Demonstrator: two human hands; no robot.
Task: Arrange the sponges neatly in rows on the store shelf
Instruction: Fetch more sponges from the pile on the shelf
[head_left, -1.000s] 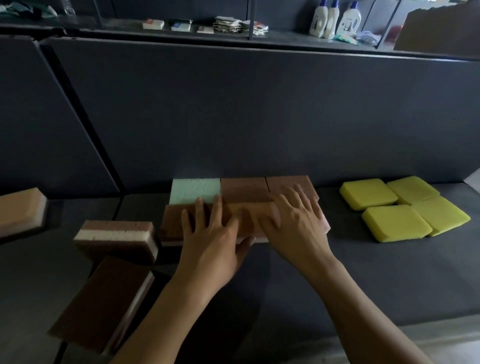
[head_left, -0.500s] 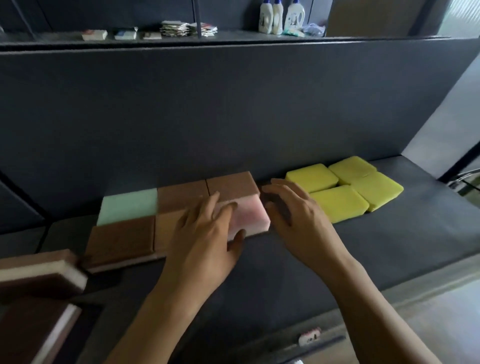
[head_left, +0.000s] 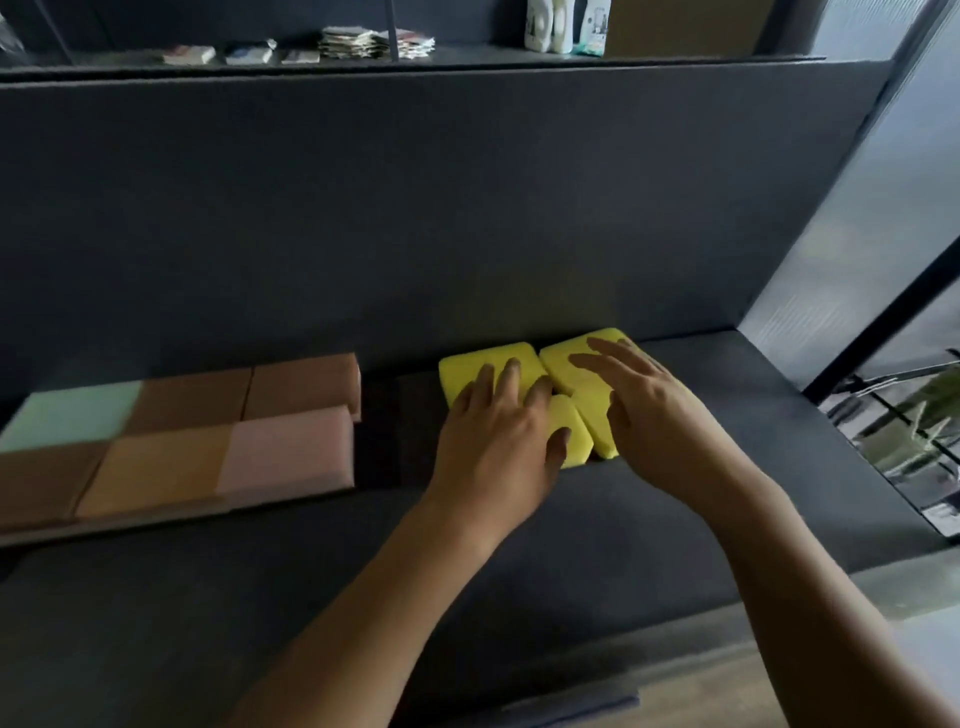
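Several yellow sponges (head_left: 467, 366) lie close together at the back of the dark shelf (head_left: 571, 545). My left hand (head_left: 498, 436) lies flat on the left ones, fingers straight. Beside it my right hand (head_left: 649, 405) rests flat on the right ones, fingers spread. Both hands hide much of the yellow group. To the left sit two tidy rows of rectangular sponges: a green sponge (head_left: 67, 413) and brown sponges (head_left: 301, 382) at the back, a brown, an orange sponge (head_left: 156, 467) and a pink sponge (head_left: 291, 447) in front.
The dark back panel (head_left: 467, 208) rises right behind the sponges. An upper shelf carries white bottles (head_left: 550, 23) and small packets (head_left: 374, 41). A glass panel (head_left: 883, 234) with a black frame closes the shelf's right end.
Both hands left the pink and brown sponges and moved right onto the yellow sponges. The yellow sponges now lie closer together. My view turned right, so the loose sponges at far left are out of sight.
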